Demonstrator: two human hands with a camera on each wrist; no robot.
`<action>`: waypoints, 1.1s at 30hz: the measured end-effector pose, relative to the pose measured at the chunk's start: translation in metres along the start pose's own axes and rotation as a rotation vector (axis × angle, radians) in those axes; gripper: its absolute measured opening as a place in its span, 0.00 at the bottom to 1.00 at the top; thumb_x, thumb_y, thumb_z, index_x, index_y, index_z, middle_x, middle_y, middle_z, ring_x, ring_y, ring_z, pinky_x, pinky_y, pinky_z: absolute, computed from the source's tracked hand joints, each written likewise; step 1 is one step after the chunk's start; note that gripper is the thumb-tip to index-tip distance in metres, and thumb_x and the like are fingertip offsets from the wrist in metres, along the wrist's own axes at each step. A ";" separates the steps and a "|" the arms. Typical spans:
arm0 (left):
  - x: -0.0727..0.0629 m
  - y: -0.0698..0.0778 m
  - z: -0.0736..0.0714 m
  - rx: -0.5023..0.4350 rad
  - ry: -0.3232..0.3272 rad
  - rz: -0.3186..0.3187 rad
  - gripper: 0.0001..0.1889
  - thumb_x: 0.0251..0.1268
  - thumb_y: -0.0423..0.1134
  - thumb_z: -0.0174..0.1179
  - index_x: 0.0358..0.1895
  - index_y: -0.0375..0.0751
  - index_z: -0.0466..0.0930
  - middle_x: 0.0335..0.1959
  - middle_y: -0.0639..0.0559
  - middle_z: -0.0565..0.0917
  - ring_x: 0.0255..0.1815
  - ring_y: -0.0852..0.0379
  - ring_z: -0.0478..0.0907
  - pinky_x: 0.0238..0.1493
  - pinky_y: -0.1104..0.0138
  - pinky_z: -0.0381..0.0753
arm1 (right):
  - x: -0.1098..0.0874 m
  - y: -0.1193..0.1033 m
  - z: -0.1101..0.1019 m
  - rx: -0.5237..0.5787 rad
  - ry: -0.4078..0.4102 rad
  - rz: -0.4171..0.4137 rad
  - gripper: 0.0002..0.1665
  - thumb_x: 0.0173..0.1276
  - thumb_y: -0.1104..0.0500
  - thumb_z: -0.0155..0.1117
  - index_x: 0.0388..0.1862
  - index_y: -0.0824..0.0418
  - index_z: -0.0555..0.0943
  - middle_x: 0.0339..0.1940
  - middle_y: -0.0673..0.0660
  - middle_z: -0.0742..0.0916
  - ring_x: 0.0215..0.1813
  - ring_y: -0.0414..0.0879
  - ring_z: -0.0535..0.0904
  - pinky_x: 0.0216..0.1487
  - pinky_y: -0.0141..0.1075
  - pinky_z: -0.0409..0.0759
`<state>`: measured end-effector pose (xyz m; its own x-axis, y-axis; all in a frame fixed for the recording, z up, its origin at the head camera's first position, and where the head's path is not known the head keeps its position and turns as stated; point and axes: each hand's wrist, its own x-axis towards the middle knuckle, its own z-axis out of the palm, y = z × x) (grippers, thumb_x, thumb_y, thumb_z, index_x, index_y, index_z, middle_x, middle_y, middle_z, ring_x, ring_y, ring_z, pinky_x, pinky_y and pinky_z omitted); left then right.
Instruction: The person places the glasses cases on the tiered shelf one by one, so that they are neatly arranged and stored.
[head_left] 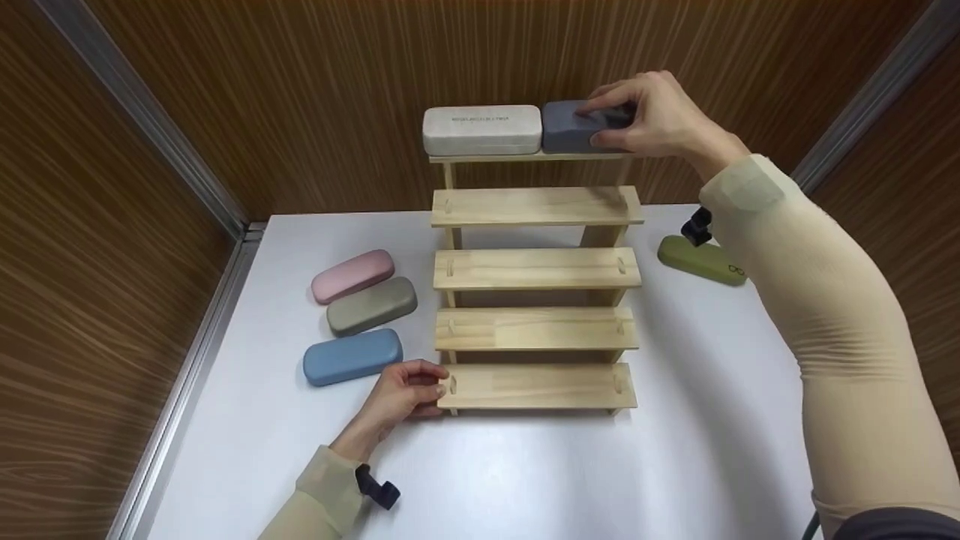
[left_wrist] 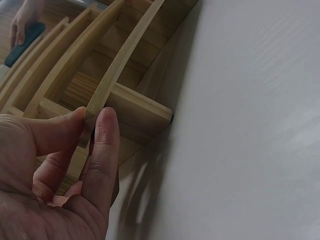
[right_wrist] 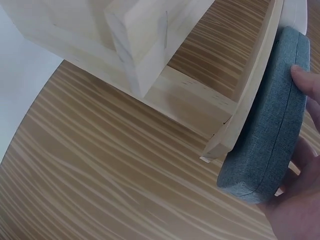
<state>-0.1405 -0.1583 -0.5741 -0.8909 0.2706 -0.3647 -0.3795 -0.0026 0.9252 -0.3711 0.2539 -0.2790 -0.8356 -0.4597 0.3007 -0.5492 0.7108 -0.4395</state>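
A stepped wooden rack (head_left: pixel 536 268) stands on the white table. Its top tier bears a white glasses case (head_left: pixel 482 131) at the left and a dark blue-grey glasses case (head_left: pixel 566 127) beside it. My right hand (head_left: pixel 660 112) grips the dark case from its right end, fingers over the top and thumb at the front. In the right wrist view this case (right_wrist: pixel 270 120) lies along the top board, its end reaching past the board's end. My left hand (head_left: pixel 401 391) pinches the left end of the lowest shelf (left_wrist: pixel 102 90) between thumb and fingers.
Left of the rack lie a pink case (head_left: pixel 352 276), a grey-green case (head_left: pixel 372 306) and a blue case (head_left: pixel 352 357). An olive green case (head_left: pixel 701 260) lies to the right, partly behind my right sleeve. Wood-grain panels (head_left: pixel 330 90) enclose the table's back and sides.
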 end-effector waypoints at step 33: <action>-0.002 0.002 -0.003 0.023 0.016 -0.003 0.15 0.71 0.26 0.71 0.58 0.29 0.87 0.41 0.55 0.90 0.39 0.60 0.89 0.39 0.66 0.96 | -0.004 -0.003 -0.002 0.030 -0.040 0.100 0.30 0.71 0.56 0.82 0.71 0.49 0.90 0.70 0.57 0.92 0.59 0.47 0.83 0.55 0.27 0.73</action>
<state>-0.1404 -0.1621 -0.5723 -0.8937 0.2556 -0.3687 -0.3764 0.0201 0.9262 -0.3666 0.2549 -0.2770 -0.8859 -0.4082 0.2204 -0.4624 0.7386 -0.4906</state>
